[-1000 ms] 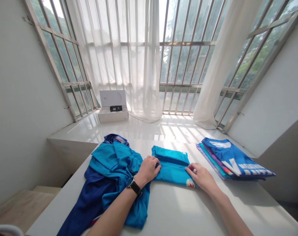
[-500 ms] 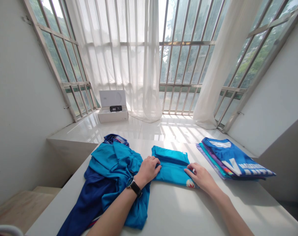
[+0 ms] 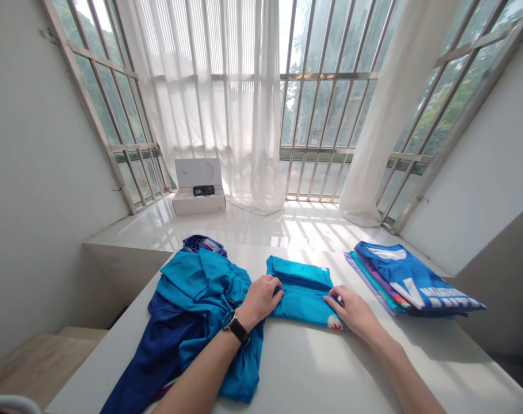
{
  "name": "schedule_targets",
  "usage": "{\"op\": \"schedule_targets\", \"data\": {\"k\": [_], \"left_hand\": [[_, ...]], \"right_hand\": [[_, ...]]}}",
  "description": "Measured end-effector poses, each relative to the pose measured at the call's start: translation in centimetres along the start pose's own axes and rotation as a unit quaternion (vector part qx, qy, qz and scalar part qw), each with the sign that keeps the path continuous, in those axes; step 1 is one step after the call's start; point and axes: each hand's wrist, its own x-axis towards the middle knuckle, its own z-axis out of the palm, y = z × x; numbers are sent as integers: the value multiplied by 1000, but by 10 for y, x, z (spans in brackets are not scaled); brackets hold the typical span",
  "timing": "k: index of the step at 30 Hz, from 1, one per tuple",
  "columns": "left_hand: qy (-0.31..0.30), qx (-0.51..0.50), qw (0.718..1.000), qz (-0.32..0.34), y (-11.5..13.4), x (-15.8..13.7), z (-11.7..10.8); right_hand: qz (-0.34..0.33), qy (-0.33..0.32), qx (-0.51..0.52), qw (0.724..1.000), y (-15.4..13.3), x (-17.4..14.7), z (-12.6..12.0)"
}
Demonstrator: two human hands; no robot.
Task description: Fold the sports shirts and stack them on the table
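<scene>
A bright blue shirt (image 3: pixel 304 299), folded into a flat rectangle with a crease across it and a small red and white print at its lower right, lies on the white table. My left hand (image 3: pixel 264 296), a black-strapped watch (image 3: pixel 236 329) on its wrist, grips the shirt's left edge with curled fingers. At the right edge, my right hand (image 3: pixel 350 307) pinches the fabric between thumb and fingers. Close to my left forearm lies a loose heap of blue and navy clothes (image 3: pixel 201 293), partly covered by that arm.
A stack of folded shirts (image 3: pixel 408 279) sits at the table's right side. Behind the table (image 3: pixel 304 374), an opened white box (image 3: pixel 198 201) with a black device (image 3: pixel 203 190) rests on the tiled window ledge (image 3: pixel 261 224). White curtains (image 3: pixel 261 115) hang before barred windows.
</scene>
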Motion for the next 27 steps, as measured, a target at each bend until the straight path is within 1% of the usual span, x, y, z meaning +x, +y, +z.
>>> {"op": "schedule_targets", "data": {"k": [12, 21, 27], "left_hand": [[-19, 12, 1000, -13, 4, -1, -4], [-24, 12, 999, -17, 4, -1, -5], [-20, 11, 1000, -15, 4, -1, -5]], "right_hand": [[-3, 4, -12, 1000, -1, -1, -1], [-4, -3, -7, 1000, 0, -1, 0], [-6, 4, -7, 1000, 1, -1, 1]]}}
